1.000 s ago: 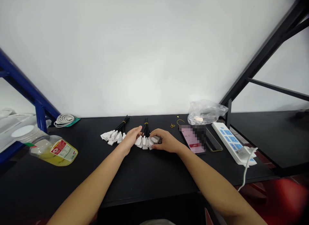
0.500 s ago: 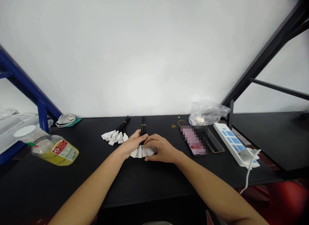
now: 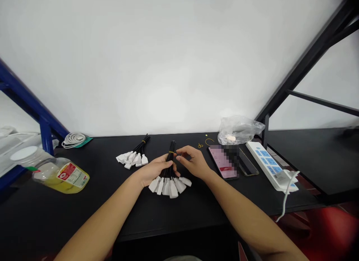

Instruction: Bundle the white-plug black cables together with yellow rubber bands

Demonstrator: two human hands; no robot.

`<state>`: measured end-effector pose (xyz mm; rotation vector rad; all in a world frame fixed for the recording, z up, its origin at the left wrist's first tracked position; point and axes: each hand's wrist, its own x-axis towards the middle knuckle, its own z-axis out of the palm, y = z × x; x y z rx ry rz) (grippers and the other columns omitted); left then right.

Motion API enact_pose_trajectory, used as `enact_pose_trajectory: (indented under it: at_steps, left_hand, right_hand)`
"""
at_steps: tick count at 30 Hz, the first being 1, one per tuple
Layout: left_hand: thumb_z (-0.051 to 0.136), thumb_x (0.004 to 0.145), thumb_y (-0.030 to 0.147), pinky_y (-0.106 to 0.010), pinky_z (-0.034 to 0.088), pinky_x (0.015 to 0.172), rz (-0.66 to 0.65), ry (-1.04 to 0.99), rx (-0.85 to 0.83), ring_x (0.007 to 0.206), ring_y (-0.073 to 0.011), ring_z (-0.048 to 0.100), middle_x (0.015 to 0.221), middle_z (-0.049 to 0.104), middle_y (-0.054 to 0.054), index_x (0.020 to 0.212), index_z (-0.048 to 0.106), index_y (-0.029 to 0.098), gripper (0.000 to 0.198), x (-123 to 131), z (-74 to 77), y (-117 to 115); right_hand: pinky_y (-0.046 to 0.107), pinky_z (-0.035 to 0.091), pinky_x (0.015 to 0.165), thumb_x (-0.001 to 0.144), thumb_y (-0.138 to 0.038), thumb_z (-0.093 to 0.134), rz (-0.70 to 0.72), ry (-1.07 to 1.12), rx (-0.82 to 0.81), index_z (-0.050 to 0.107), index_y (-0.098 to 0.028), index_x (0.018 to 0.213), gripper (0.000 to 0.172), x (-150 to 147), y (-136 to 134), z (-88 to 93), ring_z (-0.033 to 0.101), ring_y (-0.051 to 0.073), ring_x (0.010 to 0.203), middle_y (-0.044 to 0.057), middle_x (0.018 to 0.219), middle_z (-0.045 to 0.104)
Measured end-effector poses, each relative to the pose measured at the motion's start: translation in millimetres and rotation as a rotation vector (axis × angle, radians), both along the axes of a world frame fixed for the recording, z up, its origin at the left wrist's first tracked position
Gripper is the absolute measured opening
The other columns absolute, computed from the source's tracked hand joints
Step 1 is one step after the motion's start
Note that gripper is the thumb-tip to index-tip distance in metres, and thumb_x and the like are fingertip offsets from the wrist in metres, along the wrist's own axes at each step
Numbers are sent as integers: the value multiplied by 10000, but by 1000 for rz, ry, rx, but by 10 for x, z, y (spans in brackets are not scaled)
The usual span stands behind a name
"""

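A bundle of short black cables with white flat ends [image 3: 170, 186] is gripped in my left hand [image 3: 157, 167], fingers wrapped around its dark stems. The white ends fan out towards me, and a yellow rubber band [image 3: 171, 152] circles the stems near their far end. My right hand [image 3: 193, 163] is just right of the band, thumb and fingers curved with a gap between them. Whether its fingertips touch the stems is hard to see. A second banded cable bundle [image 3: 134, 156] lies on the black table [image 3: 157, 220] to the left.
On the left are a jar of yellow liquid [image 3: 63, 175] and a coiled white cable [image 3: 74, 140]. To the right lie loose yellow bands [image 3: 200, 145], a lit phone [image 3: 223, 162], a dark phone [image 3: 248, 163], a clear plastic bag [image 3: 238, 128] and a power strip [image 3: 270, 165].
The held bundle has come nearer to me, its white ends now uncovered and fanned wider. My right hand has left those ends and moved up beside the rubber band.
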<state>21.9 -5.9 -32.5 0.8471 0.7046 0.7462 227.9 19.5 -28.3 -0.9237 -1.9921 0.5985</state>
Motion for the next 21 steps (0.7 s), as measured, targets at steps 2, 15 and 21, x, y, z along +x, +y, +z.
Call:
enact_pose_trajectory:
  at_steps: [2,15,21]
  left_hand:
    - [758,822,350,-394,539,776,-58,37,51,821,-239,718,890,643,-24,1203,544,198,463,39,1,-35]
    - [772,789,287,-338,510,762,-6,175,248,659,-101,536,775,513,62,1281,472,188,584,157,-98,-7]
    - [596,913,319,-350,515,718,33,309,275,587,-99,496,710,455,78,1349,397,165,504,222,-65,-71]
  right_hand:
    - [261,498,682,868,-241,677,-16,-32,-24,711,-212,988,128,-24,17,-52,644,141,746,24,861,707]
    - [242,469,669,849,-202,685,-62,-154,-134,755,-219,920,101,-46,102,-159,655,135,722,8,848,746]
    - [234,448,681,850,-156,655,-48,-260,-51,749,-208,876,110,-34,94,-167,654,135,726,13,821,733]
